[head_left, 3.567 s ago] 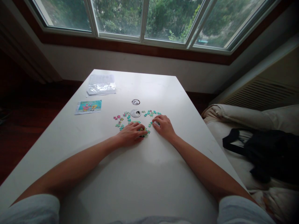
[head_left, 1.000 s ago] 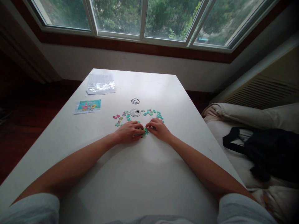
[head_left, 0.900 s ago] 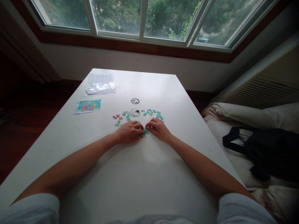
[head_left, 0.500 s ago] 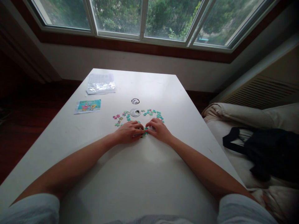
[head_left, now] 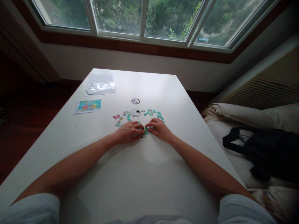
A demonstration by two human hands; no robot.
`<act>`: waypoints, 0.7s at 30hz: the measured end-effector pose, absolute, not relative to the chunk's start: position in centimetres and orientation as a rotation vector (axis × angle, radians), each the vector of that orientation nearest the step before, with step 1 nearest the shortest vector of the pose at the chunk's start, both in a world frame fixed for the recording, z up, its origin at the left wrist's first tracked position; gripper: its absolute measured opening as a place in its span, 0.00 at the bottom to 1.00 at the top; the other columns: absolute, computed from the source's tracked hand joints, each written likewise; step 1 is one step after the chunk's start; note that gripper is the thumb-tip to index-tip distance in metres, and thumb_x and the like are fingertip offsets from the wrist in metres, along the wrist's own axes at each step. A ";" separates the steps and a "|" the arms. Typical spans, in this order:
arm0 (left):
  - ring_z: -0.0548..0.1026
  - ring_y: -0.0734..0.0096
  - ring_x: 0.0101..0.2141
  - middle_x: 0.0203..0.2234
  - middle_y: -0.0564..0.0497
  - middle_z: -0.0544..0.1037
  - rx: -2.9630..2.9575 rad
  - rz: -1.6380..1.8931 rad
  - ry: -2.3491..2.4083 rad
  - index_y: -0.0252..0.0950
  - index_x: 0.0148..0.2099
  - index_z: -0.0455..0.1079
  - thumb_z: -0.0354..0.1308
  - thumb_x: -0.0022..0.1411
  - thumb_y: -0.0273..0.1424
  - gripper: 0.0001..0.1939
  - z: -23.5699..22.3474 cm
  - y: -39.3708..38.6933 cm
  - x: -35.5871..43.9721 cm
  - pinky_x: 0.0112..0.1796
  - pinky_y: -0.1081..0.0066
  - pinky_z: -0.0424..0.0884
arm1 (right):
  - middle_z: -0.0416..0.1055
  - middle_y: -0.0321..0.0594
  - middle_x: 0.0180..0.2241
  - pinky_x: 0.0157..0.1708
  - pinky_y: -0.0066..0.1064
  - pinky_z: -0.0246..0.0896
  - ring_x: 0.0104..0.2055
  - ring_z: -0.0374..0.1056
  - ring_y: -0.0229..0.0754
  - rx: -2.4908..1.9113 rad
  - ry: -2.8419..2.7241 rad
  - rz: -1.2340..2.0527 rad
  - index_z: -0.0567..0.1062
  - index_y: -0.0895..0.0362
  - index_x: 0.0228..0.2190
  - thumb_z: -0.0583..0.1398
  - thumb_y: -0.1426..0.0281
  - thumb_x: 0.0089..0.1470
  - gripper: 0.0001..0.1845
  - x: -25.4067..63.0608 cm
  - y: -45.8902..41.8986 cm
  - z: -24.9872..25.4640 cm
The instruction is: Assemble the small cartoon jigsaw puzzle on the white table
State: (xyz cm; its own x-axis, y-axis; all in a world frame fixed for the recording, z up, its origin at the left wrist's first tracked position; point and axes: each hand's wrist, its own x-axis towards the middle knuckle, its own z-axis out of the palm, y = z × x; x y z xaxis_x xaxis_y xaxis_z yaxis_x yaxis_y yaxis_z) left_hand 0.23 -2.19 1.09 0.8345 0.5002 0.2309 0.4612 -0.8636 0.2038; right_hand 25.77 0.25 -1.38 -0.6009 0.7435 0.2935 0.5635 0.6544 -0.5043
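Note:
My left hand (head_left: 129, 131) rests palm down on the white table with its fingers curled. Its thumb and fingertips press on small green jigsaw puzzle pieces (head_left: 146, 131) between my two hands. From the other side my right hand (head_left: 160, 130) reaches the same cluster, thumb and forefinger bent together at its edge, pinching at a piece. Both hands partly cover the joined pieces. Pink and yellow puzzle pieces (head_left: 116, 117) lie loose beyond my left hand. More teal puzzle pieces (head_left: 159, 115) form a curve beyond my right hand.
Two round cable holes, a nearer ringed one (head_left: 135, 112) and a farther one (head_left: 135, 101), are in the table (head_left: 140, 174). At the left lie a cartoon picture card (head_left: 88, 106) and a clear plastic bag with paper (head_left: 101, 83). A dark garment (head_left: 271, 152) lies on the seat at right.
My right thumb and forefinger have shifted slightly, the thumb drawing back to the right, so more of the green pieces shows. My left hand stays almost still.

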 end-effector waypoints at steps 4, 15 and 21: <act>0.73 0.64 0.47 0.50 0.48 0.78 2.873 0.417 0.760 0.44 0.55 0.75 0.53 0.72 0.32 0.14 1.0 -2.2 0.2 0.51 0.63 0.68 | 0.72 0.42 0.37 0.48 0.40 0.59 0.43 0.66 0.46 -1.023 -2.368 0.496 0.82 0.49 0.42 0.64 0.68 0.62 0.08 25.8 0.2 -1.5; 0.73 0.64 0.47 0.49 0.48 0.78 2.882 0.421 0.758 0.45 0.54 0.75 0.53 0.72 0.32 0.14 1.2 -2.2 0.3 0.50 0.64 0.68 | 0.71 0.42 0.38 0.49 0.41 0.59 0.43 0.65 0.47 -1.147 -2.322 0.451 0.80 0.51 0.42 0.68 0.66 0.57 0.10 25.2 -0.5 -1.2; 0.73 0.65 0.46 0.48 0.48 0.78 2.889 0.441 0.765 0.45 0.55 0.75 0.54 0.71 0.32 0.14 1.1 -2.3 0.3 0.50 0.64 0.68 | 0.70 0.41 0.38 0.49 0.41 0.59 0.44 0.64 0.47 -1.144 -2.314 0.434 0.80 0.50 0.38 0.68 0.66 0.57 0.06 25.3 -0.5 -1.2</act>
State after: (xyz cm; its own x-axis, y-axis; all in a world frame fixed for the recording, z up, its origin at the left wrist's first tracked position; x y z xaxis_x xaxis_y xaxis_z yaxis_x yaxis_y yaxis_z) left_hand 0.32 -2.26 1.08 0.8297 0.5004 0.2475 0.4653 -0.8648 0.1885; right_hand 25.29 -0.50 -1.22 -0.5092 0.8040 0.3071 0.6381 0.5922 -0.4920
